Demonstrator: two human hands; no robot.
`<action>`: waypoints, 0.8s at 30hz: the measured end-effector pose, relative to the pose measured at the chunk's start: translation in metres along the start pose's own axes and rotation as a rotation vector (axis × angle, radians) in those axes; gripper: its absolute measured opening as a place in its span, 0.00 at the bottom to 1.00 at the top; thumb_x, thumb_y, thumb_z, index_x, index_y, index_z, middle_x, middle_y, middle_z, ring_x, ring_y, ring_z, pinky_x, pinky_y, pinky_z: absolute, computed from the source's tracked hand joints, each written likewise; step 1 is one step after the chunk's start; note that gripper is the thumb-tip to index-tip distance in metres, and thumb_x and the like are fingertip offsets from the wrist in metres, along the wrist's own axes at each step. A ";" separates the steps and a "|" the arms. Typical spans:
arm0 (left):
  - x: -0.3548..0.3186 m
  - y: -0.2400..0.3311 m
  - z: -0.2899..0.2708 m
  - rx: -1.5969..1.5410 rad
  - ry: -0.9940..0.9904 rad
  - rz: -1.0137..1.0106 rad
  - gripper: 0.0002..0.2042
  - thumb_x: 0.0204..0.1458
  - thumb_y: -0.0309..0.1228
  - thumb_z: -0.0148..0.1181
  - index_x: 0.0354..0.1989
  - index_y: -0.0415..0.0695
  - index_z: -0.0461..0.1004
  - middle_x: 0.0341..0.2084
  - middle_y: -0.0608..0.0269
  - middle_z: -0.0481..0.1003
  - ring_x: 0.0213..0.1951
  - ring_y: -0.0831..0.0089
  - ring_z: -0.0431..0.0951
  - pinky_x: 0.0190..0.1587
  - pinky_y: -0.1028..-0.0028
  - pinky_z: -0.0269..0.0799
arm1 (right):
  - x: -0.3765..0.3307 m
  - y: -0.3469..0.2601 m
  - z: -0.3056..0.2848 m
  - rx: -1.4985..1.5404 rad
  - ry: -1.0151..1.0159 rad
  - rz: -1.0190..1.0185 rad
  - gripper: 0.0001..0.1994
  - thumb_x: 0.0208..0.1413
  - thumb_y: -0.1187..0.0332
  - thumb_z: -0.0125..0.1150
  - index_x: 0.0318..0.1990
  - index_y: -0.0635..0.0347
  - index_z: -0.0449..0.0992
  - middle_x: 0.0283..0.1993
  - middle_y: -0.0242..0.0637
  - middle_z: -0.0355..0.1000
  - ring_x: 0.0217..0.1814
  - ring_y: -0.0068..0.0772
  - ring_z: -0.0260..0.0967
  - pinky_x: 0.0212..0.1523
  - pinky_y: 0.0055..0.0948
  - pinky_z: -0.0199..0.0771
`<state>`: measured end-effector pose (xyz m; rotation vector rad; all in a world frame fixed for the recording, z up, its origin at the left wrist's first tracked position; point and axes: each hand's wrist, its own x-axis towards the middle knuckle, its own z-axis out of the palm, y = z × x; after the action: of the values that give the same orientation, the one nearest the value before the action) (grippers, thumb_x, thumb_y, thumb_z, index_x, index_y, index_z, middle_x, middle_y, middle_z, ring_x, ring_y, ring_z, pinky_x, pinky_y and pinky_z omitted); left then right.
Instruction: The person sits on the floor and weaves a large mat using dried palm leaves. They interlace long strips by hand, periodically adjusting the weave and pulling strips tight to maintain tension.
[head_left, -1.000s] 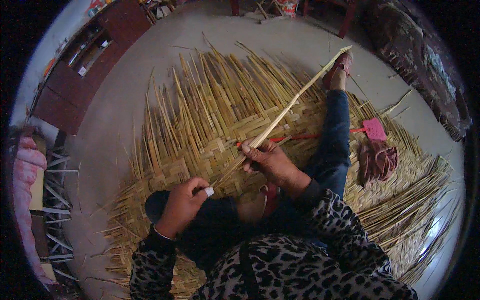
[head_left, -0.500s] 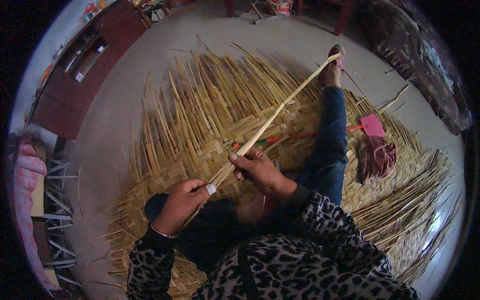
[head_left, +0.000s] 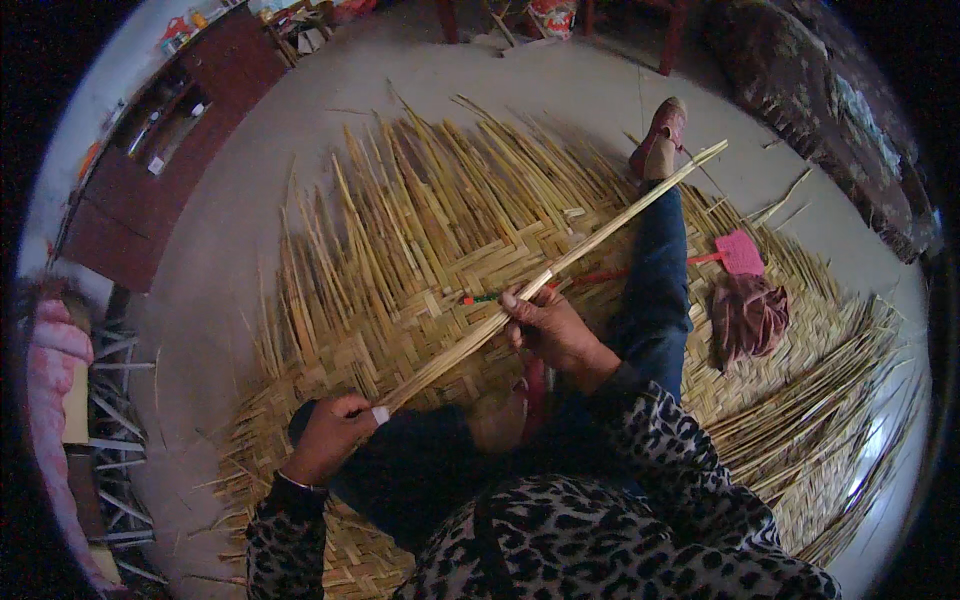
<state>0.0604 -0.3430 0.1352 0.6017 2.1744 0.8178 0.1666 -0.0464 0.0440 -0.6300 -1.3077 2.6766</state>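
Observation:
Both my hands hold a long, pale reed strip (head_left: 625, 216), perhaps several laid together, slanting from lower left to upper right. My left hand (head_left: 333, 438) is closed round its lower end, with a white wrap (head_left: 380, 414) on the thumb. Farther up, my right hand (head_left: 558, 332) pinches the strip between thumb and fingers. The strip's far end crosses above my outstretched leg, near the shoe (head_left: 661, 132). Beneath lies a large woven reed mat (head_left: 455, 318), its loose strip ends fanning out at the far side.
A pink fly swatter (head_left: 740, 253) and a crumpled maroon cloth (head_left: 748, 320) lie on the mat at right. Loose reeds (head_left: 800, 425) are spread beyond them. A dark red cabinet (head_left: 120, 225) and a metal rack (head_left: 115, 445) stand left; a dark covered seat (head_left: 800, 90) is upper right.
My left hand has moved left and down, my right hand right and slightly down. Farther apart now, they hold the strip at a flatter slant, its far end shifted right and down.

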 end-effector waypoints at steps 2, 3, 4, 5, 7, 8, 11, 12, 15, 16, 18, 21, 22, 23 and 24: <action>-0.001 0.005 -0.003 0.022 -0.094 -0.003 0.16 0.53 0.39 0.59 0.27 0.35 0.74 0.19 0.71 0.67 0.26 0.83 0.66 0.30 0.76 0.63 | 0.000 0.003 0.003 -0.003 -0.041 -0.059 0.08 0.55 0.64 0.62 0.34 0.57 0.72 0.25 0.27 0.69 0.20 0.20 0.66 0.22 0.20 0.66; 0.001 0.008 -0.001 0.069 -0.084 -0.007 0.16 0.54 0.40 0.58 0.28 0.35 0.74 0.20 0.71 0.68 0.26 0.83 0.66 0.30 0.77 0.63 | -0.001 0.005 0.007 -0.017 -0.022 -0.064 0.07 0.54 0.65 0.62 0.34 0.57 0.72 0.25 0.27 0.69 0.20 0.19 0.66 0.22 0.20 0.67; 0.004 0.012 0.001 0.108 -0.081 -0.003 0.16 0.54 0.40 0.57 0.29 0.35 0.74 0.21 0.71 0.68 0.26 0.83 0.66 0.31 0.77 0.64 | -0.004 0.007 0.012 -0.008 -0.048 -0.062 0.07 0.54 0.65 0.62 0.35 0.57 0.72 0.25 0.27 0.69 0.20 0.20 0.66 0.22 0.20 0.67; 0.008 0.017 0.004 0.150 -0.073 0.009 0.17 0.55 0.40 0.56 0.30 0.35 0.74 0.21 0.70 0.69 0.26 0.83 0.66 0.31 0.78 0.64 | -0.006 0.009 0.018 0.003 -0.073 -0.061 0.07 0.54 0.66 0.62 0.36 0.57 0.72 0.25 0.28 0.68 0.20 0.21 0.66 0.21 0.20 0.67; 0.019 0.025 0.015 -0.038 -0.130 0.118 0.16 0.55 0.40 0.56 0.32 0.35 0.74 0.22 0.70 0.70 0.26 0.82 0.67 0.31 0.78 0.65 | -0.009 0.012 0.030 0.011 -0.136 -0.074 0.08 0.54 0.67 0.62 0.37 0.58 0.72 0.26 0.28 0.68 0.21 0.22 0.67 0.21 0.20 0.67; 0.024 0.029 0.020 -0.098 -0.157 0.157 0.16 0.56 0.40 0.56 0.34 0.35 0.74 0.23 0.69 0.71 0.26 0.81 0.68 0.31 0.78 0.65 | -0.011 0.013 0.036 0.012 -0.150 -0.076 0.08 0.54 0.67 0.62 0.37 0.58 0.72 0.26 0.28 0.68 0.21 0.22 0.67 0.22 0.20 0.67; 0.032 0.035 0.025 -0.287 -0.237 0.082 0.15 0.56 0.39 0.56 0.37 0.36 0.73 0.25 0.70 0.72 0.27 0.82 0.69 0.32 0.79 0.66 | -0.015 0.013 0.047 0.037 -0.199 -0.084 0.08 0.53 0.68 0.62 0.37 0.59 0.72 0.28 0.28 0.67 0.23 0.22 0.67 0.22 0.20 0.67; 0.034 0.036 0.025 -0.303 -0.245 0.058 0.14 0.55 0.38 0.56 0.36 0.37 0.73 0.25 0.70 0.72 0.27 0.82 0.69 0.32 0.80 0.66 | -0.016 0.012 0.048 0.034 -0.194 -0.093 0.08 0.53 0.68 0.63 0.37 0.59 0.72 0.28 0.28 0.67 0.22 0.22 0.67 0.22 0.20 0.67; 0.040 0.036 0.025 -0.350 -0.238 0.107 0.12 0.54 0.37 0.57 0.34 0.39 0.73 0.25 0.70 0.72 0.28 0.82 0.69 0.33 0.80 0.65 | -0.018 0.010 0.050 0.003 -0.192 -0.118 0.08 0.53 0.67 0.63 0.37 0.60 0.72 0.27 0.28 0.68 0.22 0.22 0.66 0.22 0.20 0.67; 0.041 0.036 0.026 -0.329 -0.207 0.119 0.11 0.53 0.36 0.57 0.34 0.39 0.73 0.24 0.71 0.72 0.28 0.82 0.69 0.33 0.80 0.65 | -0.017 0.010 0.050 -0.020 -0.197 -0.128 0.08 0.53 0.67 0.63 0.36 0.60 0.72 0.27 0.28 0.68 0.21 0.21 0.66 0.22 0.20 0.67; 0.043 0.034 0.028 -0.296 -0.137 0.127 0.10 0.52 0.34 0.59 0.33 0.39 0.72 0.24 0.70 0.71 0.28 0.82 0.69 0.32 0.80 0.65 | -0.016 0.012 0.050 -0.065 -0.179 -0.122 0.08 0.53 0.67 0.63 0.36 0.60 0.72 0.26 0.28 0.68 0.21 0.20 0.66 0.22 0.20 0.67; 0.043 0.030 0.033 -0.134 -0.013 0.189 0.09 0.50 0.33 0.61 0.32 0.39 0.73 0.22 0.68 0.72 0.25 0.81 0.69 0.30 0.77 0.66 | -0.012 0.020 0.050 -0.134 -0.098 -0.075 0.08 0.54 0.66 0.62 0.36 0.61 0.72 0.25 0.28 0.69 0.20 0.19 0.66 0.21 0.19 0.66; 0.042 0.028 0.035 0.008 0.033 0.256 0.10 0.50 0.33 0.61 0.33 0.38 0.73 0.21 0.66 0.72 0.24 0.81 0.69 0.28 0.76 0.67 | -0.010 0.024 0.050 -0.155 -0.061 -0.058 0.08 0.55 0.66 0.62 0.35 0.61 0.72 0.24 0.28 0.69 0.20 0.19 0.66 0.21 0.19 0.66; 0.042 0.027 0.036 0.151 0.078 0.321 0.11 0.50 0.33 0.61 0.34 0.38 0.73 0.19 0.64 0.72 0.22 0.81 0.69 0.27 0.74 0.67 | -0.008 0.027 0.050 -0.176 -0.023 -0.041 0.08 0.55 0.66 0.61 0.35 0.61 0.72 0.24 0.28 0.69 0.20 0.19 0.66 0.21 0.19 0.66; 0.042 0.027 0.038 0.153 0.084 0.326 0.10 0.49 0.33 0.61 0.33 0.38 0.73 0.18 0.63 0.72 0.22 0.80 0.70 0.27 0.74 0.67 | -0.007 0.031 0.050 -0.181 -0.012 -0.040 0.08 0.55 0.66 0.61 0.35 0.61 0.72 0.24 0.28 0.69 0.20 0.19 0.65 0.21 0.19 0.66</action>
<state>0.0668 -0.2843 0.1144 1.0368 2.2614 0.8605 0.1554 -0.1044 0.0501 -0.6005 -1.5616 2.5532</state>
